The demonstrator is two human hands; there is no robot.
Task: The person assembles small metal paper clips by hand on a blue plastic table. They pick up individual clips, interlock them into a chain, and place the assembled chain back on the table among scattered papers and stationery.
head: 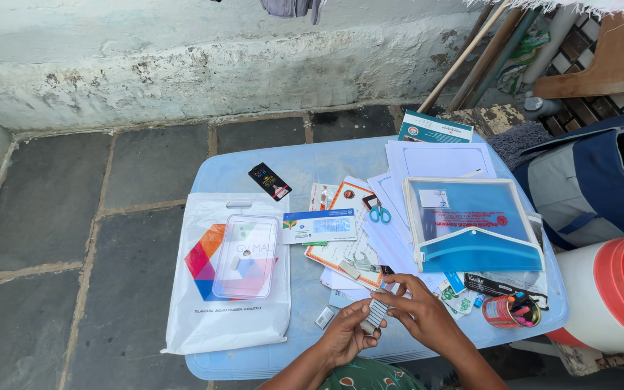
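While I am watching from the head camera, the left hand [342,334] is cradling a small striped card-like strip [375,315] from below, fingers curled around it, and the right hand [422,312] is pinching its upper end just above the near edge of the pale blue table [254,361]. Holding it level should be helping. Beyond are lying a clear phone case [245,256] on a white carrier bag [204,318], scissors [379,214] and a blue document folder [471,224].

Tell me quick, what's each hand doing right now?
Left hand: closed on a small pale comb-like strip.
Right hand: fingers touching the same strip's upper end; grip cannot be told.
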